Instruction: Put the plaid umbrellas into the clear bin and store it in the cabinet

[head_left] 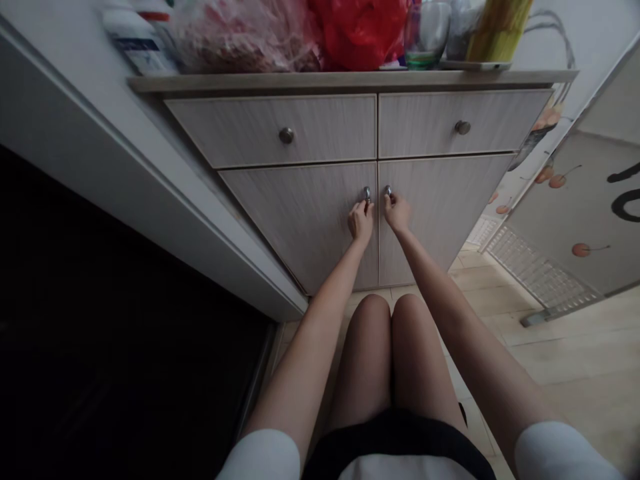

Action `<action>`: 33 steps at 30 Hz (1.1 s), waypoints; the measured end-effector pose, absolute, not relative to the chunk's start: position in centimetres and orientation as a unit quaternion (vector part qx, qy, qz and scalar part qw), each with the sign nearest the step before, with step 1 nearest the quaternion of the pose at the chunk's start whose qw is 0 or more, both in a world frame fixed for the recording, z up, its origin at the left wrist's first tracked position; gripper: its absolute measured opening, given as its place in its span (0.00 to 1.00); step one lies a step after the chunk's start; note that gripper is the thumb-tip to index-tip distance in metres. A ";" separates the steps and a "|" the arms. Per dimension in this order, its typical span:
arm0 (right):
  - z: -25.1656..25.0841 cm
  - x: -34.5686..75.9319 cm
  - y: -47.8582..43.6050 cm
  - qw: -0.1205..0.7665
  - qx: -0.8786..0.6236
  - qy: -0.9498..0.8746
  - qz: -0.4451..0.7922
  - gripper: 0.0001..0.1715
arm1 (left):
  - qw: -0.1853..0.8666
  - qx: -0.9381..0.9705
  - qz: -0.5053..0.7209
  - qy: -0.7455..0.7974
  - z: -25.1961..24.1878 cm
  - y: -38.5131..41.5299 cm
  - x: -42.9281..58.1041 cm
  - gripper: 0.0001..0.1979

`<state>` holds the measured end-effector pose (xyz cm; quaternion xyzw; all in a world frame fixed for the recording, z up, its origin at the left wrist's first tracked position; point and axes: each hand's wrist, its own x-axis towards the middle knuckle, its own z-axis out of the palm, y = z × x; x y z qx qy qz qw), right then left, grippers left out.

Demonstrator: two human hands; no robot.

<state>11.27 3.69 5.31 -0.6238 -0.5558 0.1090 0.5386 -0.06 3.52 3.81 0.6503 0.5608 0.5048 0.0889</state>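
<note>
A pale wood-grain cabinet stands in front of me, its left door (300, 213) and right door (435, 200) both shut. My left hand (361, 220) is closed around the metal handle (367, 193) of the left door. On the other side of the seam, my right hand (397, 212) grips the handle (388, 191) of the right door, with the fingers partly hidden behind the hand. Above the doors are a left drawer (330, 133) and a right drawer (420, 127), each closed and fitted with a round knob.
On the cabinet top (350, 81) stand white bottles (137, 43), a clear plastic bag (245, 40), a red bag (360, 33), a drinking glass (426, 37) and a yellow container (500, 30). My knees are close below the doors. A cherry-patterned panel (560, 220) stands at right.
</note>
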 end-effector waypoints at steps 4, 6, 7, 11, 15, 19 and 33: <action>5.6 11.4 3.9 0.544 -0.617 -0.555 0.127 0.26 | 0.105 0.643 0.505 0.565 4.3 3.2 0.2 0.09; 5.8 11.6 4.1 0.545 -0.612 -0.557 0.137 0.27 | 0.117 0.643 0.506 0.562 4.6 3.2 0.3 0.08; 5.8 11.7 4.2 0.540 -0.611 -0.560 0.145 0.27 | 0.132 0.643 0.505 0.560 4.7 3.3 0.3 0.08; 4.6 12.7 2.9 0.535 -0.601 -0.560 0.196 0.27 | 0.197 0.631 0.505 0.555 4.6 2.3 -1.2 0.09; -0.6 15.3 -3.0 0.547 -0.559 -0.541 0.309 0.31 | 0.282 0.568 0.518 0.574 1.2 -2.9 -5.4 0.18; -8.1 19.2 -11.9 0.542 -0.587 -0.481 0.361 0.35 | 0.395 0.478 0.481 0.620 -4.9 -12.4 -9.6 0.13; 1.4 19.7 -18.2 0.636 -0.267 -0.387 0.612 0.43 | 0.645 0.355 0.620 0.273 0.8 -17.8 -11.2 0.24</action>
